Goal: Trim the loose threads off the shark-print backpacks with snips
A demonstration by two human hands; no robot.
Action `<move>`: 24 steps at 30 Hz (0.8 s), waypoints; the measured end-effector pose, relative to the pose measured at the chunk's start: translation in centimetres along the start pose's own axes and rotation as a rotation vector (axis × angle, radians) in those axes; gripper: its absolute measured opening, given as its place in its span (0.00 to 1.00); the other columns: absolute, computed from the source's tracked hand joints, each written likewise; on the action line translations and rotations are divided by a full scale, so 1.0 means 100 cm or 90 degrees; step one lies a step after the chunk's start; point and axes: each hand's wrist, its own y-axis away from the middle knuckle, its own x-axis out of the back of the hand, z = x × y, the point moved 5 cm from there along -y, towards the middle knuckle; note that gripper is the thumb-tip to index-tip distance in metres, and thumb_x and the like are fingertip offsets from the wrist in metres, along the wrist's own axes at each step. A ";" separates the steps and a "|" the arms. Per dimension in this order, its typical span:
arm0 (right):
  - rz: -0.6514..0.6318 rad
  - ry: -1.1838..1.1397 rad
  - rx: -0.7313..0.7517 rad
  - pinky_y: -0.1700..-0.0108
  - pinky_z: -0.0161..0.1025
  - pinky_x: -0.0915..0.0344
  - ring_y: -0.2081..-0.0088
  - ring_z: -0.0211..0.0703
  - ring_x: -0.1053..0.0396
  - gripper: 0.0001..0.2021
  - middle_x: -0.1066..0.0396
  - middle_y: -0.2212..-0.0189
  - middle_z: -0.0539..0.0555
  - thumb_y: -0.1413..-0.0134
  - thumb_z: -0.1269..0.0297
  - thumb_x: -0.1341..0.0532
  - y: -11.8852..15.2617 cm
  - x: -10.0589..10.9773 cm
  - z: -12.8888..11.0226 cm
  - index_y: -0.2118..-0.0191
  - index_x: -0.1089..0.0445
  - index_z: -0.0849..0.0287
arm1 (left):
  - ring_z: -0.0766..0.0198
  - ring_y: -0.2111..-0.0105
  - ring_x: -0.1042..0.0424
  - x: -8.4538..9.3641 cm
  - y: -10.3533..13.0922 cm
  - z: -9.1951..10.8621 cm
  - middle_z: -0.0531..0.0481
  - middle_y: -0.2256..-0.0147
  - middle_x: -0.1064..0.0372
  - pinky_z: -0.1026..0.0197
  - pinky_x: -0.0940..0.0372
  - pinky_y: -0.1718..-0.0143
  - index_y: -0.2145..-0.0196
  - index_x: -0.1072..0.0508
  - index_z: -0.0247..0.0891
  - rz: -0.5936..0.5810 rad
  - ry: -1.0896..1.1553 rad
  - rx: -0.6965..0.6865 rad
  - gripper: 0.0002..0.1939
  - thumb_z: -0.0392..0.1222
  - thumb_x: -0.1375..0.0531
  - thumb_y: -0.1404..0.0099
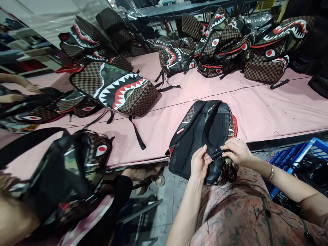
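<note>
A black backpack (pixel 197 150) with checkered edges and a red side lies back-up at the table's front edge, its lower end against my body. My left hand (pixel 201 162) is closed on a black strap (pixel 215 154) over the backpack's lower part. From the right, my right hand (pixel 237 152) pinches the same strap near a buckle; a bracelet is on that wrist. The two hands are a short way apart, with the strap running between them. The finer parts at the fingertips are too small to tell.
On the pink table (pixel 269 112) lie a shark-mouth backpack (pixel 123 90) and a pile of similar bags (pixel 215 44) at the back. At left, a person handles another backpack (pixel 58 167). A blue basket (pixel 294 160) stands at right. Another person's hands (pixel 33 89) show far left.
</note>
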 end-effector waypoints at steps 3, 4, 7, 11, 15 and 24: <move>-0.026 0.026 -0.017 0.63 0.39 0.39 0.66 0.42 0.35 0.09 0.31 0.71 0.55 0.43 0.62 0.45 -0.004 -0.001 -0.002 0.66 0.30 0.60 | 0.76 0.86 0.41 -0.002 0.002 0.001 0.60 0.85 0.41 0.69 0.38 0.82 0.79 0.37 0.33 0.002 -0.009 -0.003 0.17 0.44 0.32 0.57; -0.033 0.026 -0.026 0.63 0.39 0.39 0.67 0.42 0.35 0.09 0.31 0.71 0.55 0.44 0.62 0.45 -0.004 -0.002 -0.001 0.67 0.30 0.59 | 0.76 0.87 0.41 -0.002 0.002 0.001 0.60 0.85 0.42 0.69 0.38 0.82 0.79 0.37 0.33 0.004 -0.009 -0.003 0.18 0.45 0.32 0.57; -0.023 -0.046 -0.087 0.62 0.40 0.39 0.67 0.42 0.35 0.07 0.31 0.71 0.54 0.46 0.62 0.43 0.000 -0.003 0.006 0.68 0.31 0.58 | 0.77 0.87 0.43 0.002 0.002 0.002 0.62 0.86 0.45 0.70 0.40 0.83 0.80 0.38 0.34 0.019 -0.005 0.001 0.19 0.45 0.32 0.59; -0.004 -0.231 -0.304 0.65 0.36 0.37 0.67 0.39 0.33 0.09 0.31 0.68 0.52 0.47 0.62 0.44 0.020 -0.012 0.015 0.60 0.36 0.57 | 0.76 0.87 0.41 0.006 0.000 0.004 0.61 0.86 0.43 0.70 0.40 0.83 0.78 0.36 0.33 0.048 0.003 0.001 0.19 0.47 0.32 0.59; -0.049 -0.198 -0.343 0.65 0.37 0.38 0.66 0.42 0.33 0.22 0.31 0.65 0.52 0.61 0.59 0.35 0.033 -0.024 -0.013 0.57 0.38 0.58 | 0.75 0.85 0.39 0.003 0.001 0.009 0.57 0.83 0.38 0.71 0.42 0.84 0.76 0.34 0.33 0.088 -0.029 -0.034 0.18 0.49 0.33 0.57; 0.019 -0.409 -0.506 0.77 0.32 0.49 0.80 0.33 0.47 0.12 0.45 0.83 0.45 0.52 0.60 0.44 0.015 -0.043 -0.002 0.80 0.43 0.58 | 0.60 0.60 0.30 0.012 0.025 0.018 0.43 0.58 0.31 0.56 0.35 0.57 0.59 0.29 0.39 0.055 -0.326 -0.371 0.16 0.48 0.41 0.44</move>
